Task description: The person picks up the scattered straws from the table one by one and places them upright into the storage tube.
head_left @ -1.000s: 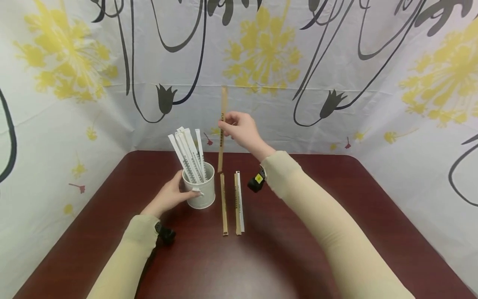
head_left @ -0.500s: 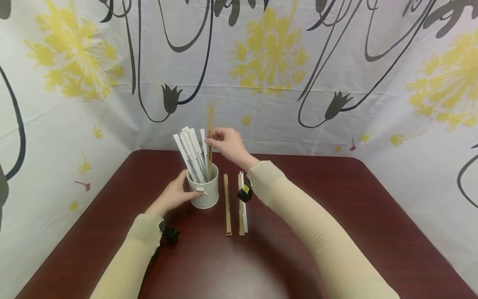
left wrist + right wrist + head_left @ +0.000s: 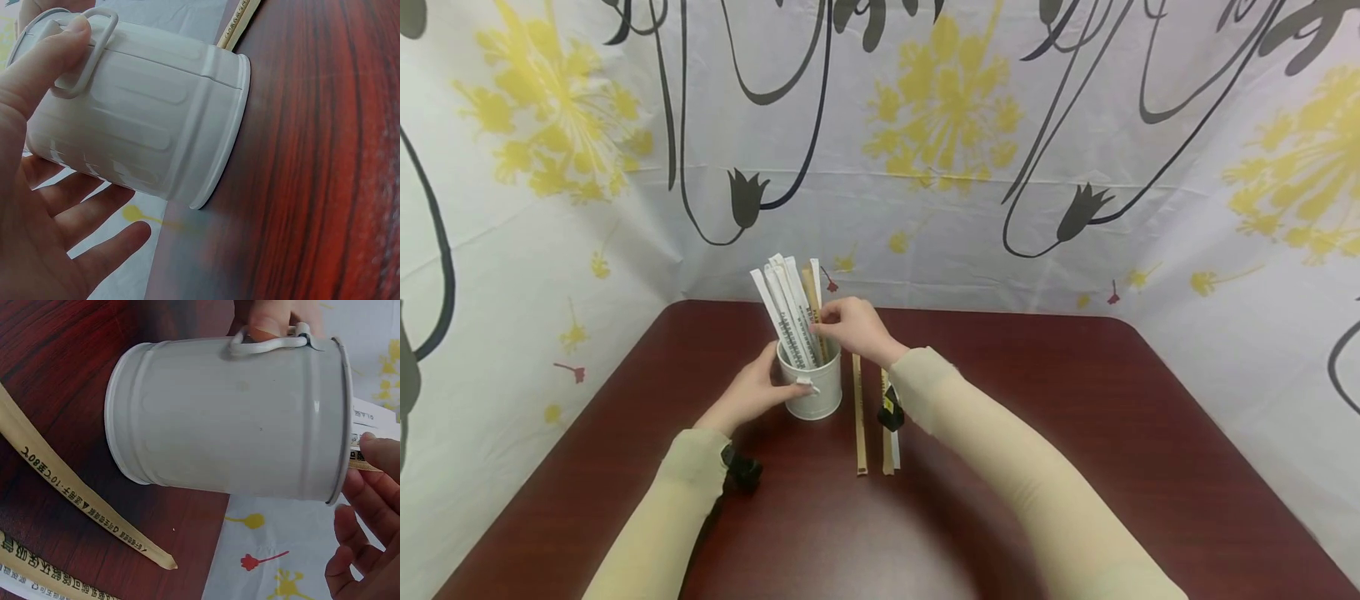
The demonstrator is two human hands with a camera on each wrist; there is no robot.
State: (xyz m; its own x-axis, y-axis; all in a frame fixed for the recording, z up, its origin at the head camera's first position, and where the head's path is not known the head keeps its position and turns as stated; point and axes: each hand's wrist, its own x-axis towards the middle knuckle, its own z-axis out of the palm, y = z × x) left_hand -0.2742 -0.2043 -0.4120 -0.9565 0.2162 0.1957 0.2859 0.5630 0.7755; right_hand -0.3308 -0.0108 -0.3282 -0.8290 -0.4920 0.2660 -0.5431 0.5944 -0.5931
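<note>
A white metal bucket point(image 3: 823, 393) stands upright on the table, filled with several white-wrapped straws point(image 3: 777, 308) that lean left. My left hand point(image 3: 747, 395) grips its side; in the left wrist view the thumb lies on the bucket's wire handle point(image 3: 103, 47) and the other fingers spread behind the wall. My right hand point(image 3: 856, 327) pinches a brown-wrapped straw point(image 3: 808, 283) whose lower end is inside the bucket. In the right wrist view the fingertips are right at the rim, beside the printed wrapper point(image 3: 364, 462).
Right of the bucket, a brown-wrapped straw point(image 3: 861, 429) lies lengthwise on the dark red table point(image 3: 1000, 400). Beside it another brown-wrapped straw point(image 3: 887, 456) and a white-wrapped one point(image 3: 896, 457) lie side by side, partly under the right wrist. A patterned curtain point(image 3: 925, 242) hangs behind.
My right hand has carried the brown-wrapped straw left and down from above the table into the bucket, its top now level with the white ones. The left hand keeps its grip on the bucket.
</note>
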